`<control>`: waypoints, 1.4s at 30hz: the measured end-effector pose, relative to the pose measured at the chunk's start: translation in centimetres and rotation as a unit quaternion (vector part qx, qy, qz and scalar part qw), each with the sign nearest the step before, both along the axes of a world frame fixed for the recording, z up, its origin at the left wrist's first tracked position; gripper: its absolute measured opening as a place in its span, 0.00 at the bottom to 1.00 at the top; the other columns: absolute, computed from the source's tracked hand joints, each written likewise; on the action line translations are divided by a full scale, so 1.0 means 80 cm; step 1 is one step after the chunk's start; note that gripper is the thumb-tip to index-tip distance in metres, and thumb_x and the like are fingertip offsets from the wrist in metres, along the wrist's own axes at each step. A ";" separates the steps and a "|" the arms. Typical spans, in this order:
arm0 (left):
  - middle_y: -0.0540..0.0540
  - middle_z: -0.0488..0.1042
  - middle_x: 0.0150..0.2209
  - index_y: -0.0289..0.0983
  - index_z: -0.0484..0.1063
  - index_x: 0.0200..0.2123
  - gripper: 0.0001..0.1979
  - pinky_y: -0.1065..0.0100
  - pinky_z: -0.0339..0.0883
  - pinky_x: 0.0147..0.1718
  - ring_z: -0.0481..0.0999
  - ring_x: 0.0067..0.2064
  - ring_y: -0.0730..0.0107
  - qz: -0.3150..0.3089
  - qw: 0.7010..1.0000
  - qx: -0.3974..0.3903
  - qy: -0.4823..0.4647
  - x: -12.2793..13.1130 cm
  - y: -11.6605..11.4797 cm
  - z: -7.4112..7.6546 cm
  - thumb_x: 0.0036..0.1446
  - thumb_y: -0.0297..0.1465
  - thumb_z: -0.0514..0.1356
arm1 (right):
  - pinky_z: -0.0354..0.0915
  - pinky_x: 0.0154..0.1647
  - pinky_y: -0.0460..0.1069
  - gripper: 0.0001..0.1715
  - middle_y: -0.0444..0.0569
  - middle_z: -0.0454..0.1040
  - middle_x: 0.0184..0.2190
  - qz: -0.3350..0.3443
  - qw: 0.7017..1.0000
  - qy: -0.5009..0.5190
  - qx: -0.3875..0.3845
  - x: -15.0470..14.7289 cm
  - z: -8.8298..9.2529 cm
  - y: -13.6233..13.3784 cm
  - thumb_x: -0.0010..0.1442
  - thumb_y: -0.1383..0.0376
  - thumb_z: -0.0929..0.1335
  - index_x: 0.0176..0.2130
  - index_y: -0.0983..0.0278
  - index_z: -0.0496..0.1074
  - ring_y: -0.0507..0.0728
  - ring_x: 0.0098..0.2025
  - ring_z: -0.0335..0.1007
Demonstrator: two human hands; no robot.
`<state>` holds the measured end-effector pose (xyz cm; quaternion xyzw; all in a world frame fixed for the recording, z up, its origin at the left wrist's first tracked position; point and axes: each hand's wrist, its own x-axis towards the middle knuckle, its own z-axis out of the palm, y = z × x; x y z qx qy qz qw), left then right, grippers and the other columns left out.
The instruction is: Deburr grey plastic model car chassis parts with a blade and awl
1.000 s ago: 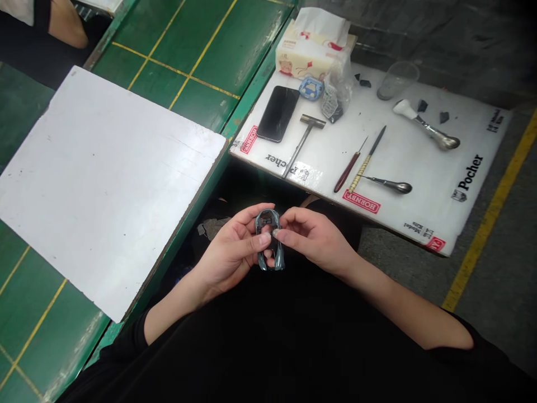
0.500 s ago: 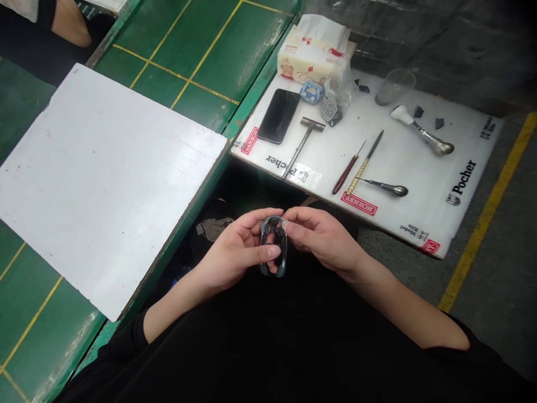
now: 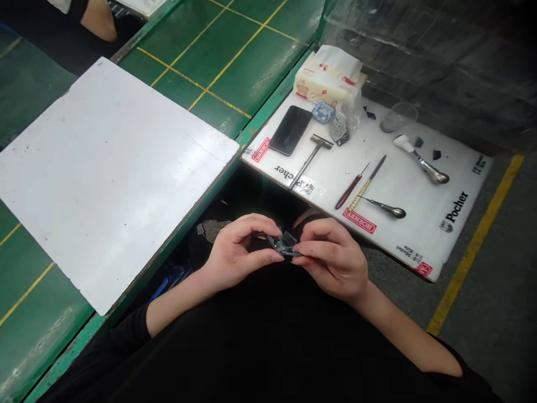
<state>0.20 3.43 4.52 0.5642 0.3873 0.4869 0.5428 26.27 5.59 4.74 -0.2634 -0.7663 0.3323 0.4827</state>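
Note:
Between my two hands is a small dark grey plastic shell [image 3: 285,244], glossy, with thin raised parts on it; its exact kind I cannot make out. My left hand [image 3: 241,252] pinches its left end between thumb and fingers. My right hand [image 3: 335,257] grips the other end with its fingertips. The shell is held in front of my black shirt, just off the near edge of the white tool board [image 3: 386,184]. Fingers cover both of its ends.
On the board lie a phone [image 3: 290,130], a small metal hammer [image 3: 312,159], a red-handled awl [image 3: 351,187], a file [image 3: 371,179] and metal-handled tools [image 3: 384,207]. A tissue pack [image 3: 327,78] stands behind. Left is a white sheet [image 3: 117,179] on a green table [image 3: 201,61]; another person's arm [image 3: 98,19] shows beyond.
My hands have turned the plastic shell from upright, its opening facing me, to lying nearly sideways. My right hand has moved to its right end. The whole view has shifted slightly.

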 end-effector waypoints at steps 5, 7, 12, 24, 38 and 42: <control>0.39 0.86 0.56 0.42 0.88 0.47 0.16 0.56 0.85 0.60 0.88 0.57 0.55 0.021 0.998 -0.029 -0.044 0.005 -0.003 0.009 0.59 0.26 0.85 | 0.78 0.35 0.53 0.09 0.50 0.80 0.42 -0.038 0.999 -0.027 0.012 -0.001 0.003 -0.007 0.78 0.63 0.79 0.56 0.52 0.88 0.58 0.37 0.80; 0.38 0.85 0.57 0.41 0.87 0.44 0.13 0.54 0.85 0.62 0.87 0.57 0.54 0.021 0.997 -0.059 -0.046 0.006 -0.005 0.013 0.60 0.27 0.85 | 0.78 0.35 0.55 0.13 0.50 0.81 0.41 -0.045 0.999 -0.031 -0.001 -0.001 0.004 -0.009 0.76 0.64 0.80 0.57 0.48 0.90 0.59 0.36 0.80; 0.39 0.87 0.55 0.40 0.84 0.44 0.16 0.58 0.83 0.60 0.88 0.57 0.56 0.019 0.990 -0.119 -0.077 0.005 -0.007 0.019 0.60 0.27 0.85 | 0.78 0.38 0.57 0.14 0.50 0.81 0.42 -0.043 0.998 0.007 -0.049 -0.004 0.007 -0.009 0.76 0.65 0.80 0.57 0.48 0.90 0.61 0.39 0.80; 0.48 0.87 0.35 0.37 0.80 0.49 0.20 0.69 0.85 0.38 0.90 0.34 0.67 -0.005 0.914 -0.373 -0.158 0.012 -0.009 0.012 0.67 0.40 0.83 | 0.73 0.46 0.55 0.16 0.48 0.80 0.42 -0.002 0.902 0.112 -0.417 -0.013 -0.003 0.018 0.76 0.51 0.81 0.38 0.56 0.86 0.59 0.42 0.75; 0.39 0.92 0.43 0.33 0.91 0.52 0.21 0.64 0.87 0.45 0.91 0.40 0.63 -0.015 0.896 -0.414 -0.164 0.012 -0.005 0.009 0.61 0.37 0.86 | 0.65 0.37 0.53 0.23 0.46 0.78 0.35 -0.051 0.841 0.162 -0.514 -0.023 -0.013 0.018 0.66 0.42 0.86 0.37 0.57 0.87 0.57 0.35 0.64; 0.41 0.93 0.51 0.40 0.93 0.57 0.25 0.65 0.84 0.54 0.90 0.50 0.62 -0.004 0.921 -0.360 -0.151 0.012 -0.005 0.010 0.56 0.29 0.87 | 0.66 0.39 0.53 0.23 0.45 0.78 0.35 -0.087 0.844 0.178 -0.497 -0.025 -0.012 0.019 0.65 0.44 0.86 0.37 0.58 0.86 0.56 0.35 0.63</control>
